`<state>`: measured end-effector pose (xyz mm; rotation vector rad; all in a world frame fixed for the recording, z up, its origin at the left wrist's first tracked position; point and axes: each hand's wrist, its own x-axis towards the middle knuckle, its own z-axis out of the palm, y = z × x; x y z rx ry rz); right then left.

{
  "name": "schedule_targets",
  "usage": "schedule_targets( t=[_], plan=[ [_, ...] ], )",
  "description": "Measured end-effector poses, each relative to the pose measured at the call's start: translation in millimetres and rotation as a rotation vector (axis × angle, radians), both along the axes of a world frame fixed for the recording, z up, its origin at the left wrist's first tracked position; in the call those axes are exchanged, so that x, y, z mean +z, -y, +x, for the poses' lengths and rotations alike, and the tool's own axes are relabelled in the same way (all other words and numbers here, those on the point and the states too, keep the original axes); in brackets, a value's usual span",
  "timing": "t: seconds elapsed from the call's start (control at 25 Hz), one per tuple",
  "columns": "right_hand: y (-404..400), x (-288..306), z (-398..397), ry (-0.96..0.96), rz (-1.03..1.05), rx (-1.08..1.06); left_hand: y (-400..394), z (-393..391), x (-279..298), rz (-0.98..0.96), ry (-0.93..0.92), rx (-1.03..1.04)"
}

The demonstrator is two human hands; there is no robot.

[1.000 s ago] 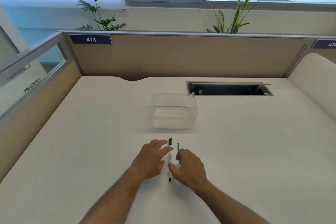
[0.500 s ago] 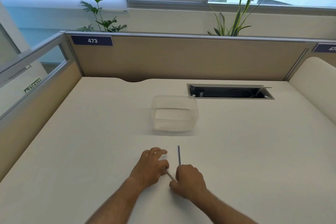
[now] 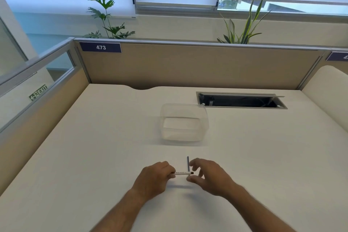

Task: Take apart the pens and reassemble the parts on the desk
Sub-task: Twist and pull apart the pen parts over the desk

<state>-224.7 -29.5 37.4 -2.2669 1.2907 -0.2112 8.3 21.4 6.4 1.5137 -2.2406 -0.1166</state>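
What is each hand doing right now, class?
Left hand: grips the white pen.
Right hand: open, fingers spread by the pen's tip.

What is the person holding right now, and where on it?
The left hand grips the white pen by its left end. The right hand's fingers sit at its dark-tipped right end; contact is unclear.

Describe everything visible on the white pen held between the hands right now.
The white pen is a slim, straight marker that looks like plastic, with a white barrel bearing small dark print too fine to read and a dark tip at its right end. It lies roughly horizontal just above the desk. The left hand grips its left end; the right hand has fingertips at the dark right end, contact unclear. A thin dark rod lies behind it, pointing away.
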Motion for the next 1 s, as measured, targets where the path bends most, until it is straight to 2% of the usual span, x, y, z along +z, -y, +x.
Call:
schedule_targets(
  t=[0.28, 0.56, 0.68, 0.8, 0.92, 1.0],
  plan=[
    [19.7, 19.9, -1.4, -0.200, -0.119, 0.139, 8.7, -5.4, 18.2, -0.047, 0.026, -0.017],
    [35.0, 28.5, -0.2, -0.309, -0.046, 0.177, 18.8, -8.3, 24.3, 0.018, 0.002, -0.016],
    [39.3, 28.5, -0.1, -0.326, -0.073, 0.149, 21.6, -9.6, 30.7, -0.067, 0.001, -0.029],
    [41.4, 26.9, 1.7, -0.334, -0.085, 0.146, 26.6, -12.3, 35.4, -0.149, 0.093, -0.037],
    [45.5, 30.5, 0.5, -0.342, -0.019, 0.134, 29.9, -15.7, 34.5, -0.203, 0.205, -0.059],
    [49.2, 36.9, -1.9, -0.331, 0.022, 0.124, 30.8, -16.1, 32.2, -0.252, 0.205, -0.088]
  ],
)
